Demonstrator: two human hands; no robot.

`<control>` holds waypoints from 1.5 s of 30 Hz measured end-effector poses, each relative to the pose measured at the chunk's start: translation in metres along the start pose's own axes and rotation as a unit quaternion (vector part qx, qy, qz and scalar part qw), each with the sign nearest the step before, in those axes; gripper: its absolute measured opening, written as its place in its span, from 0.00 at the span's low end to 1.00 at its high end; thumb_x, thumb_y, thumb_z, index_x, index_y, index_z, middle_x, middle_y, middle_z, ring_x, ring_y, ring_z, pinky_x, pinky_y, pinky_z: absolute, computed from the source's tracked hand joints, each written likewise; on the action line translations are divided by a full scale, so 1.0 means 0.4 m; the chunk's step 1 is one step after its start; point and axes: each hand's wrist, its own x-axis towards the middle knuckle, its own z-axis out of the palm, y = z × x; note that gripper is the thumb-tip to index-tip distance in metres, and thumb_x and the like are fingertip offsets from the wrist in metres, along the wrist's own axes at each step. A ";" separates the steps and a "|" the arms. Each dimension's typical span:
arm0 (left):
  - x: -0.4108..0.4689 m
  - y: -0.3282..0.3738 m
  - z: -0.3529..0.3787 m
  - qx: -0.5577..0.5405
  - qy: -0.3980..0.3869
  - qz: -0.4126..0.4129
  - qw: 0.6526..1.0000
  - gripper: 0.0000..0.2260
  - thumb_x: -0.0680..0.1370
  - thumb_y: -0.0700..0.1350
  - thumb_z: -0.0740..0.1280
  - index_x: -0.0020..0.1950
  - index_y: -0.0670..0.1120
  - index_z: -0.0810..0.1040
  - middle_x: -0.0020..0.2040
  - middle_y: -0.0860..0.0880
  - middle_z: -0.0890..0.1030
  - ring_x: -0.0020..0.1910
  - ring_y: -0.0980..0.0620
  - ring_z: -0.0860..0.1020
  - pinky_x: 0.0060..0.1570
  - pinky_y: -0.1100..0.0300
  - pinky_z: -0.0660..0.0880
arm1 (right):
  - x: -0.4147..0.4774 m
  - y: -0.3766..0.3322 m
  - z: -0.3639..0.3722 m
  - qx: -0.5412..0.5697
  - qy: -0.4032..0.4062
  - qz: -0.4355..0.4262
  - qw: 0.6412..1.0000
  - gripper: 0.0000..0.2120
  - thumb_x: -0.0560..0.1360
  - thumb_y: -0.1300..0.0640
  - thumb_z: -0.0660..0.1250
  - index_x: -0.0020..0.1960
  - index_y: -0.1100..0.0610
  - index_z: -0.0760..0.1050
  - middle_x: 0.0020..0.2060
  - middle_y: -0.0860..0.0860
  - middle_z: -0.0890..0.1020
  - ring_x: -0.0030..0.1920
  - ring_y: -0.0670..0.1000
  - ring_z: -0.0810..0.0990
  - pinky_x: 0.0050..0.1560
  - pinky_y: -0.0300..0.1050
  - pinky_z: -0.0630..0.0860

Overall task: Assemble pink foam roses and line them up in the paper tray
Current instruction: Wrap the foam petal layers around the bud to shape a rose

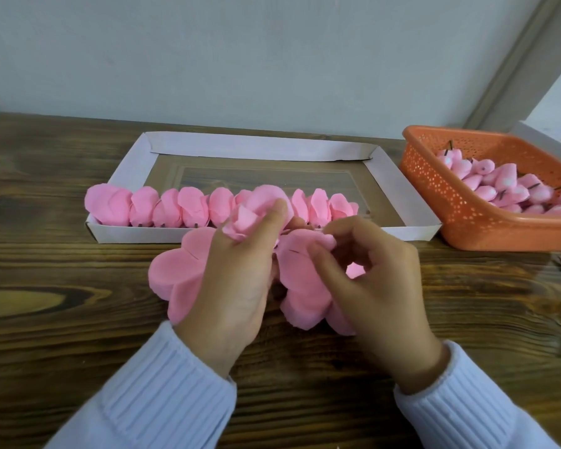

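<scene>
My left hand [240, 273] grips a half-made pink foam rose [246, 222] just in front of the paper tray [402, 202], its bud poking up between thumb and fingers. Loose outer petals [178, 273] spread out below it on both sides. My right hand [370, 273] pinches the edge of one right-side petal [302, 264] between thumb and forefinger. Several finished pink roses [162, 207] stand in a row along the tray's near wall.
An orange perforated plastic basket [434, 186] at the right holds several pink buds [506, 186] with dark stems. A white box edge [544, 140] shows behind it. The dark wooden table [62, 286] runs to a pale wall.
</scene>
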 end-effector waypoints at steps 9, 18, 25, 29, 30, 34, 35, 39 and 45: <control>-0.019 -0.007 0.011 0.179 -0.121 0.141 0.966 0.13 0.74 0.57 0.70 0.43 0.47 0.80 0.31 0.56 0.81 0.31 0.62 0.80 0.31 0.71 0.73 | -0.004 -0.016 0.000 0.095 0.084 0.015 0.992 0.06 0.71 0.59 0.72 0.47 0.54 0.78 0.30 0.45 0.81 0.31 0.45 0.80 0.35 0.34 0.76; -0.011 -0.006 0.007 0.094 -0.125 0.047 0.986 0.16 0.68 0.61 0.68 0.34 0.48 0.76 0.33 0.47 0.77 0.37 0.50 0.77 0.47 0.47 0.75 | -0.003 -0.021 -0.002 0.252 0.098 0.043 0.962 0.05 0.75 0.62 0.67 0.50 0.62 0.75 0.40 0.54 0.83 0.38 0.47 0.81 0.43 0.38 0.77; -0.022 0.014 0.012 0.052 -0.191 -0.018 0.980 0.27 0.67 0.44 0.77 0.58 0.29 0.72 0.53 0.23 0.74 0.58 0.30 0.77 0.63 0.36 0.72 | -0.002 -0.006 -0.004 0.146 0.071 -0.031 0.986 0.06 0.76 0.59 0.62 0.52 0.53 0.75 0.49 0.52 0.79 0.52 0.55 0.79 0.50 0.53 0.75; -0.012 0.009 0.002 0.060 -0.167 -0.019 0.984 0.20 0.70 0.34 0.67 0.58 0.25 0.68 0.52 0.23 0.74 0.58 0.27 0.75 0.67 0.36 0.67 | 0.000 -0.005 -0.009 0.137 0.062 -0.036 0.988 0.05 0.76 0.56 0.63 0.50 0.52 0.77 0.50 0.52 0.79 0.55 0.55 0.78 0.51 0.51 0.74; -0.010 0.007 0.002 0.070 -0.160 -0.020 0.985 0.20 0.70 0.34 0.66 0.59 0.26 0.69 0.54 0.24 0.75 0.59 0.27 0.75 0.67 0.35 0.67 | -0.001 -0.006 -0.009 0.127 0.062 -0.038 0.989 0.05 0.76 0.56 0.64 0.50 0.53 0.77 0.50 0.52 0.80 0.55 0.54 0.78 0.51 0.49 0.73; -0.010 -0.001 0.006 0.110 -0.150 -0.015 0.982 0.20 0.70 0.39 0.67 0.61 0.37 0.75 0.56 0.35 0.81 0.60 0.39 0.79 0.64 0.38 0.72 | -0.004 -0.007 -0.002 0.067 0.064 -0.024 0.995 0.08 0.73 0.54 0.68 0.48 0.57 0.79 0.50 0.51 0.79 0.56 0.49 0.77 0.54 0.44 0.73; -0.012 -0.002 0.006 0.114 -0.154 -0.014 0.981 0.19 0.70 0.39 0.67 0.61 0.38 0.75 0.55 0.38 0.82 0.59 0.41 0.80 0.64 0.39 0.72 | -0.004 -0.006 -0.001 0.058 0.066 -0.016 0.996 0.08 0.72 0.54 0.68 0.47 0.58 0.80 0.50 0.51 0.79 0.56 0.48 0.77 0.54 0.43 0.73; -0.014 -0.001 0.007 0.136 -0.159 -0.014 0.978 0.18 0.71 0.40 0.67 0.61 0.40 0.76 0.55 0.40 0.83 0.60 0.43 0.80 0.64 0.40 0.73 | -0.004 -0.003 -0.002 0.046 0.078 0.003 0.996 0.04 0.73 0.57 0.71 0.45 0.57 0.80 0.50 0.51 0.79 0.56 0.47 0.78 0.54 0.48 0.75; -0.016 0.007 0.002 0.198 -0.169 -0.003 0.966 0.20 0.70 0.47 0.71 0.60 0.42 0.77 0.53 0.46 0.85 0.56 0.47 0.82 0.59 0.41 0.76 | -0.007 -0.008 -0.007 0.033 0.081 -0.006 0.996 0.03 0.72 0.58 0.70 0.45 0.55 0.80 0.51 0.52 0.80 0.55 0.47 0.78 0.55 0.46 0.75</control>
